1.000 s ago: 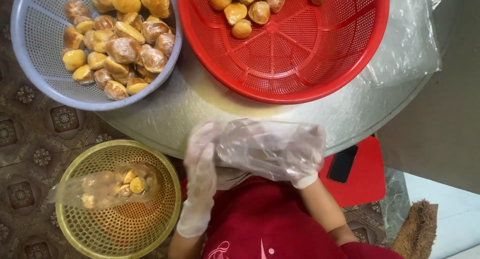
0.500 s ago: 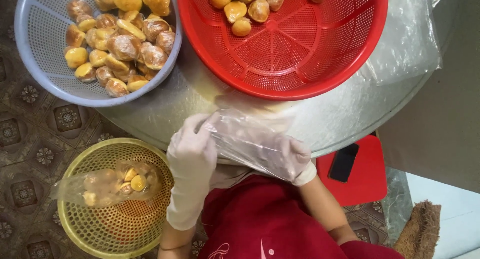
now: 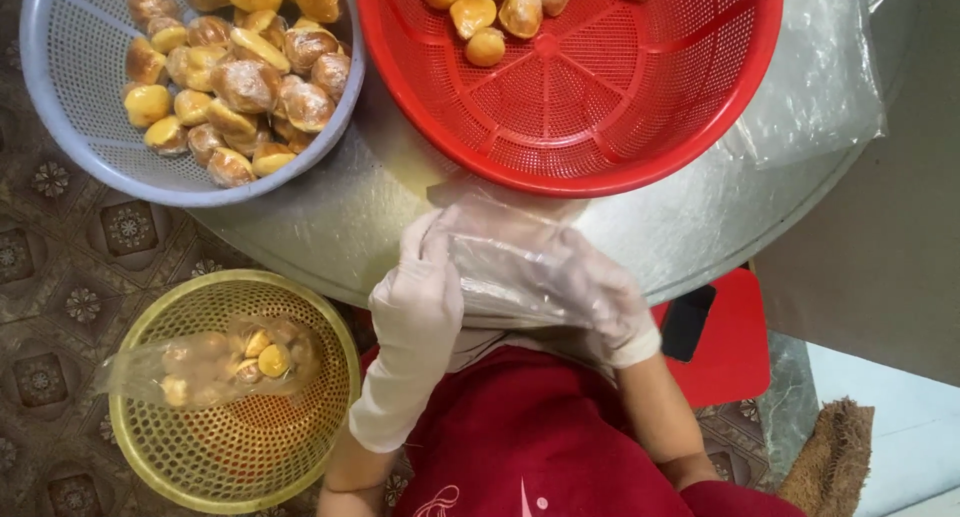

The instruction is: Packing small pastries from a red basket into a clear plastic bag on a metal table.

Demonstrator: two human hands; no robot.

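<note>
a: what do we have in our hands?

b: a clear plastic bag. our left hand, in a whitish glove, grips its near edge with the fingers curled round the film. our right hand, gloved too, lies along the bag's other side; the plastic hides part of it, but the fingers look closed on the film.

a: where is the bag?

b: held between both hands over the near edge of the round metal table, just below the rim of the red basket. it looks flat; we cannot make out anything inside it.

a: and around us?

b: the red basket sits straight ahead on the table, with a few small golden-brown pastries at its far side. to the left of it stands a pale blue basket, touching or nearly touching the red one, heaped with more of the same pieces, some yellow, some dusted pale.

a: lower down?

b: a yellow basket sits on the patterned floor by our left forearm. in it lies a filled bag of those pieces, on its side.

a: anything on the right?

b: a loose sheet of clear plastic on the table's right edge, and a red stool below us with a dark phone lying on it.
</note>
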